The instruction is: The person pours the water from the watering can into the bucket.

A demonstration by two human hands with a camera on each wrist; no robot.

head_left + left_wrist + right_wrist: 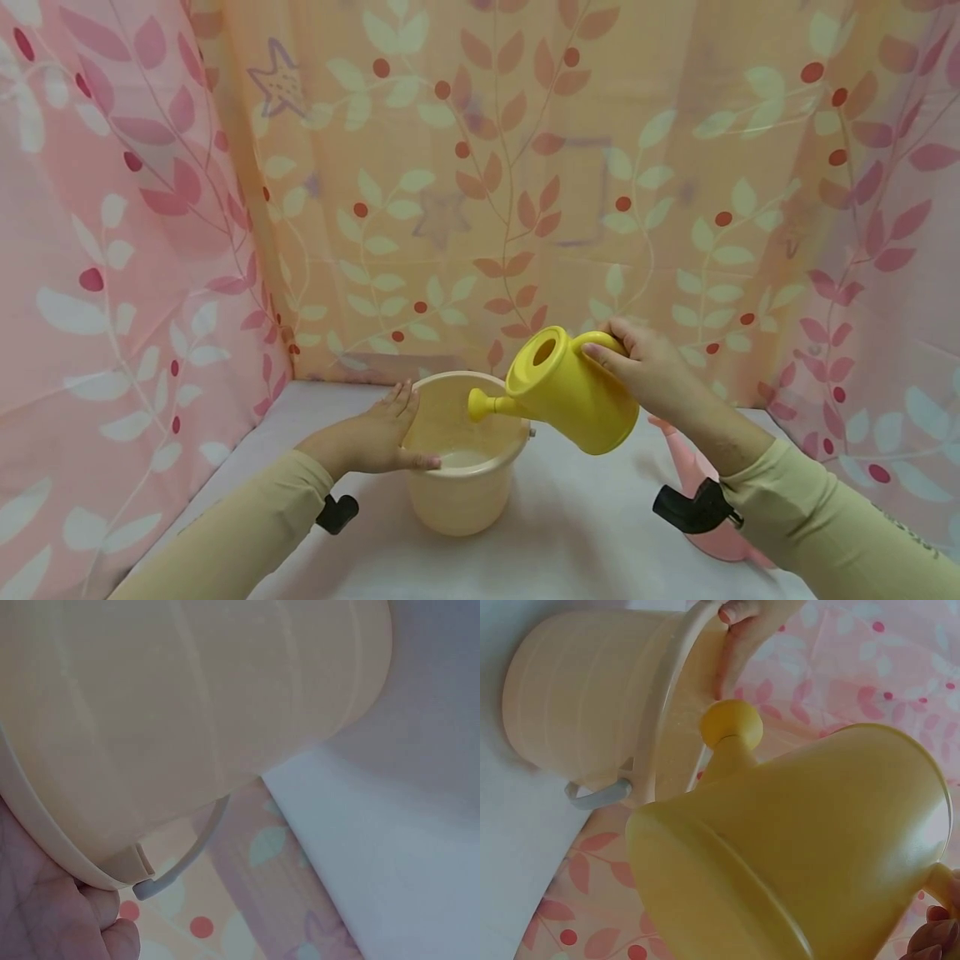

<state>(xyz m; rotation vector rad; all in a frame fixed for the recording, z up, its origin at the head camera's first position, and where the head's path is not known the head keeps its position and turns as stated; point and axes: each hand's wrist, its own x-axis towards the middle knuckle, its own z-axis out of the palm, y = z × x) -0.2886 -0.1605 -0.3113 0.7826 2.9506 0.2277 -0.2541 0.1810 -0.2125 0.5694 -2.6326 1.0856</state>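
A cream bucket (459, 500) stands upright on the white surface, its mouth partly covered by my left hand (375, 433). That hand holds the rim at its left side, thumb at the front and fingers spread towards the back. In the left wrist view the bucket's ribbed wall (210, 697) fills much of the frame. My right hand (637, 358) grips the handle of a yellow watering can (581, 400). The can is raised and tilted left, its round spout head (477, 405) over the bucket's mouth. No water stream is visible.
A pink watering can (712, 533) stands at the right, partly behind my right forearm. A grey bail handle (600, 795) hangs at the bucket's side. Leaf-patterned curtains (510, 167) enclose the white tabletop (585, 533) at the back and both sides.
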